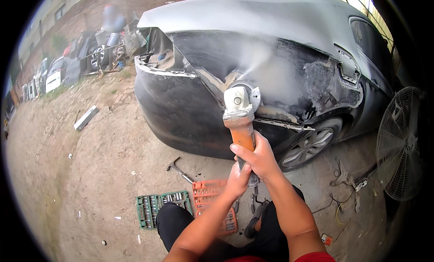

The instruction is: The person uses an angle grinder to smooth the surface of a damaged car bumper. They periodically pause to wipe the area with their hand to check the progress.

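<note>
Both of my hands are wrapped round an orange angle grinder (244, 136) whose head is coated in pale dust. My right hand (263, 158) grips the body just behind the head, thumb across the top. Lower down, my left hand (238, 177) closes on the rear handle end. The grinder's disc is at the car's rear side panel (289, 81), among scraped patches of filler and bare metal; the head partly hides where they meet. Pale dust streams up over the dark panel from there. Below and left is the dark rear bumper (181, 110), its upper edge apart from the body.
A large fan (400, 142) stands at the right, near the rear wheel (309, 146). On the ground lie a hammer (181, 170), a green socket set case (147, 212), an orange tool case (208, 189) by my legs, cables (338, 203) and a white block (86, 118).
</note>
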Demonstrator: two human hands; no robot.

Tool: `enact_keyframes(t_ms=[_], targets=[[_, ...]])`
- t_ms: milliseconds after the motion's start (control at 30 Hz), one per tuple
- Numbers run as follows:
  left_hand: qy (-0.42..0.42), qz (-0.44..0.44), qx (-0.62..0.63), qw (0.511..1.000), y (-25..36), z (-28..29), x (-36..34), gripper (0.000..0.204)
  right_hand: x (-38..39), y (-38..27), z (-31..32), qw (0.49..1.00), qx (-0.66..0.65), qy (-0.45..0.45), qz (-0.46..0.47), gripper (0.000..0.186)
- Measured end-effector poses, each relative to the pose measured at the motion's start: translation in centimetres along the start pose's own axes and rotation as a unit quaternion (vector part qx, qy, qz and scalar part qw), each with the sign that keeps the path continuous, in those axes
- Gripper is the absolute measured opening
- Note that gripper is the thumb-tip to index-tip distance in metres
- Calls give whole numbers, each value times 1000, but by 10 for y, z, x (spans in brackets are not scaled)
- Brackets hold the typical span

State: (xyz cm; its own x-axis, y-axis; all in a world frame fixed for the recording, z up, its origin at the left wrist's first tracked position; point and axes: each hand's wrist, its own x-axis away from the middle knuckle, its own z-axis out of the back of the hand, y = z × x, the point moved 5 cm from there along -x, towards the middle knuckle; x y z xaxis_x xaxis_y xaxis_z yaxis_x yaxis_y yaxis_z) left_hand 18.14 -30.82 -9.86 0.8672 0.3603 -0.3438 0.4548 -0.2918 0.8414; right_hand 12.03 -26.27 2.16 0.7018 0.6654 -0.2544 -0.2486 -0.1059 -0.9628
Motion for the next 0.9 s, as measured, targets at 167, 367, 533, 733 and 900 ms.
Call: enact_keyframes(t_ms=[167, 367, 533, 733, 900], targets=[[4, 12, 4, 1000, -1, -6, 9, 82, 10, 6, 3, 999, -2, 8, -33, 51], [-6, 8, -5, 1000, -4, 3, 5, 84, 2, 10, 2, 1000, 20, 1, -9, 51], [-8, 12, -17, 1000, -12, -2, 11, 84, 16, 11, 5, 999, -18, 18, -42, 50], [-12, 24, 12, 1000, -11, 8, 3, 83, -2, 6, -3, 1000, 3, 0, 0, 49], [-15, 15, 1, 1000, -13, -1, 6, 82, 9, 4, 3, 999, -16, 22, -27, 49]])
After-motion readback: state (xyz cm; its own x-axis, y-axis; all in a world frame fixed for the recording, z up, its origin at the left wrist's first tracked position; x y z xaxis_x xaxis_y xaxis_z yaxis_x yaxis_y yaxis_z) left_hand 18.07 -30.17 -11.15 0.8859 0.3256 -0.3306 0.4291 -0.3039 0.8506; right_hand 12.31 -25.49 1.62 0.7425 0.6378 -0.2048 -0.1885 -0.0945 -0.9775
